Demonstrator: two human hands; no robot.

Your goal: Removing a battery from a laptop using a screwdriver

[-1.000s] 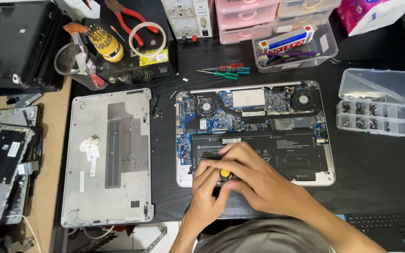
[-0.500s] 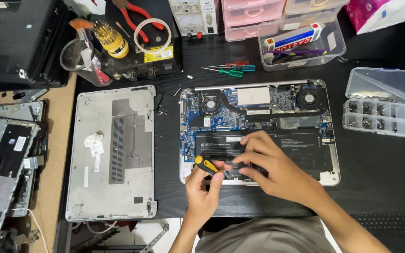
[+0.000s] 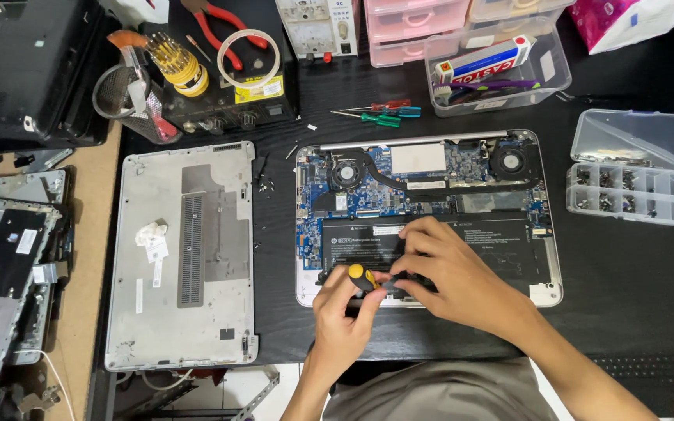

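Head view: left hand (image 3: 342, 310) grips a yellow-capped screwdriver (image 3: 368, 277); right hand (image 3: 446, 277) pinches its tip, steadying it over the open laptop (image 3: 431, 210) near the surface's front edge.

opened laptop (image 3: 431, 210) centre | removed cover (image 3: 185, 257) left (flat) | parts box (image 3: 633, 168) right

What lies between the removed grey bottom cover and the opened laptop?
In the head view, only a strip of black table with a few tiny loose bits separates the bottom cover from the opened laptop.
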